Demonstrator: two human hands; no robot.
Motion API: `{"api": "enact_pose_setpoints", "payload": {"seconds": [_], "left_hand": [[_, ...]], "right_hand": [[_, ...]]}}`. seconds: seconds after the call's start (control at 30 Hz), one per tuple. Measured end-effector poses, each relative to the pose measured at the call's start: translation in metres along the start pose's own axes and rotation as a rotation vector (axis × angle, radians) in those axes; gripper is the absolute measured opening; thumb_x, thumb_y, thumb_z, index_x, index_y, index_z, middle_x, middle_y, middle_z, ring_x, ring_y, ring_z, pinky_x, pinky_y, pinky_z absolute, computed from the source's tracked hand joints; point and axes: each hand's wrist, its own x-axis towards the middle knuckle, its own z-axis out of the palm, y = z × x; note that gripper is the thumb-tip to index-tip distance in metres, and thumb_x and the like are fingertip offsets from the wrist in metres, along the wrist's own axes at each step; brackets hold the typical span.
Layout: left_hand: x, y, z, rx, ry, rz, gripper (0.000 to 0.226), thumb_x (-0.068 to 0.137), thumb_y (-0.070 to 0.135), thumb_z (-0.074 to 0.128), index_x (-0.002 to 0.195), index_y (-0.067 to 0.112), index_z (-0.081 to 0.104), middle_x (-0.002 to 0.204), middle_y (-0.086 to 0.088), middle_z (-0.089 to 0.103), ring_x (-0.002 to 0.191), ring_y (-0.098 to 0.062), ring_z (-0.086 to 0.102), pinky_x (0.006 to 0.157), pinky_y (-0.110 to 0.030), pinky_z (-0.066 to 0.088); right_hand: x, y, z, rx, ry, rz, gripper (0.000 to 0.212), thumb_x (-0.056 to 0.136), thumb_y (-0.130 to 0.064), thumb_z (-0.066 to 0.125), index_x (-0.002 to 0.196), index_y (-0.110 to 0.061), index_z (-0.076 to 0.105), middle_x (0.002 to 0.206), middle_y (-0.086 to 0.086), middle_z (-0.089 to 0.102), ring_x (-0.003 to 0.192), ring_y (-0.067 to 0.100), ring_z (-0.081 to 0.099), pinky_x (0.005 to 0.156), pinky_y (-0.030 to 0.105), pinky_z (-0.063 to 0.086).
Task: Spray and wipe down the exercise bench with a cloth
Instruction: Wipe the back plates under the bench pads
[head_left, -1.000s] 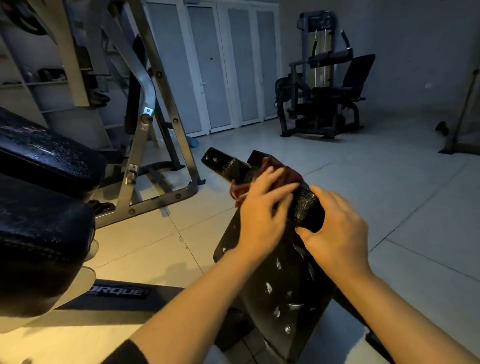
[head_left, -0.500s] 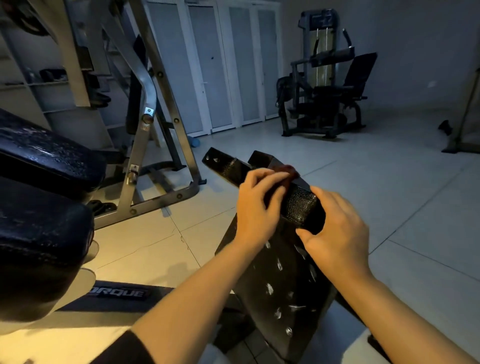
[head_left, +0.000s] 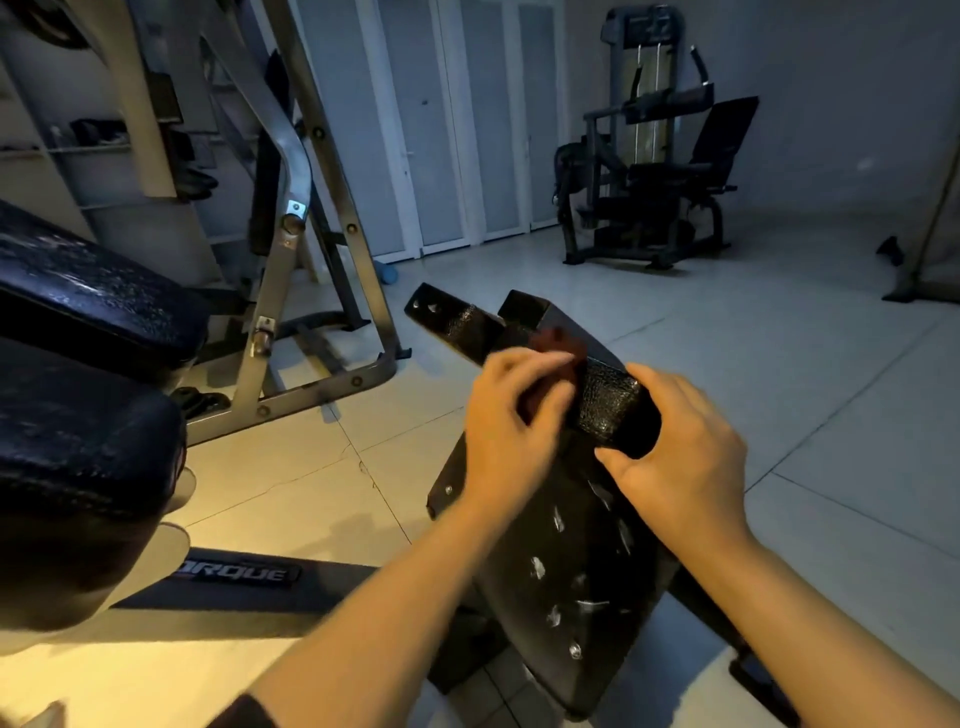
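Left hand curled over a mostly hidden dark red cloth, pressing it on the black textured metal bench bracket, right hand gripping the bracket's end, padded black bench cushions at left

Two bare forearms reach in from the bottom edge, with no gloves, rings, watch or bands on either one. The left hand is blurred, so its finer details cannot be made out. The right hand is sharper, with short nails just visible at the fingertips. The left arm is uncovered from the wrist almost to the elbow, where the edge of a dark sleeve shows at the bottom of the frame. The right arm is bare as far as the view reaches; any sleeve on it lies out of sight.
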Motion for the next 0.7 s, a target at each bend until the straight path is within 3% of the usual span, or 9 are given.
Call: {"api": "enact_pose_setpoints", "payload": {"seconds": [0.13,0.27,0.33,0.5,0.57,0.63,0.7], "left_hand": [[-0.027,0.012,0.005,0.004,-0.095,0.153,0.031,0.087,0.026,0.064,0.117,0.020,0.066,0.120,0.001,0.052,0.114,-0.020,0.051,0.097,-0.041,0.045],[0.005,-0.017,0.001,0.026,0.163,-0.144,0.024,0.086,0.015,0.068,0.110,0.019,0.068,0.113,-0.001,0.054,0.108,-0.012,0.051,0.096,-0.042,0.046],[0.004,-0.010,0.007,0.016,0.217,-0.179,0.022,0.086,0.013,0.067,0.107,0.019,0.068,0.112,0.000,0.054,0.106,-0.011,0.052,0.094,-0.042,0.046],[-0.030,0.010,0.014,0.088,-0.001,0.188,0.026,0.088,0.020,0.063,0.114,0.018,0.067,0.118,0.002,0.053,0.111,-0.020,0.051,0.095,-0.031,0.042],[-0.017,-0.009,0.007,0.152,0.064,0.104,0.023,0.088,0.017,0.064,0.111,0.016,0.068,0.114,0.003,0.052,0.108,-0.019,0.050,0.094,-0.032,0.044],[0.000,-0.025,-0.002,0.194,0.236,-0.135,0.022,0.086,0.011,0.067,0.108,0.014,0.068,0.110,0.004,0.050,0.104,-0.017,0.048,0.093,-0.039,0.046],[0.006,-0.023,-0.006,0.193,0.349,-0.239,0.025,0.088,0.012,0.065,0.113,0.014,0.067,0.114,0.001,0.050,0.106,-0.012,0.043,0.096,-0.036,0.044]], "right_hand": [[-0.001,0.000,-0.003,0.011,-0.011,-0.008,0.067,0.066,-0.012,0.082,0.128,-0.015,0.057,0.117,0.003,0.064,0.105,0.024,0.060,0.083,0.034,0.049],[-0.003,-0.004,-0.007,0.010,-0.039,0.040,0.081,0.061,-0.015,0.090,0.133,-0.013,0.055,0.123,0.007,0.063,0.113,0.026,0.058,0.091,0.033,0.046],[-0.002,-0.006,-0.007,0.013,-0.050,0.049,0.081,0.061,-0.015,0.090,0.134,-0.013,0.054,0.123,0.007,0.062,0.114,0.026,0.058,0.092,0.036,0.047],[-0.002,-0.004,-0.010,0.015,-0.085,0.014,0.077,0.070,-0.011,0.082,0.138,-0.016,0.048,0.126,0.003,0.060,0.115,0.023,0.056,0.094,0.037,0.049],[-0.003,-0.004,-0.013,-0.005,-0.148,0.048,0.085,0.071,-0.012,0.083,0.145,-0.019,0.041,0.132,0.003,0.055,0.121,0.023,0.052,0.098,0.033,0.043],[-0.005,-0.008,-0.017,-0.016,-0.202,0.077,0.091,0.073,-0.013,0.082,0.149,-0.021,0.034,0.139,0.001,0.050,0.128,0.021,0.047,0.102,0.033,0.040],[-0.006,-0.011,-0.018,-0.016,-0.226,0.084,0.094,0.073,-0.014,0.082,0.151,-0.021,0.030,0.144,0.001,0.045,0.132,0.020,0.043,0.105,0.034,0.038]]}}
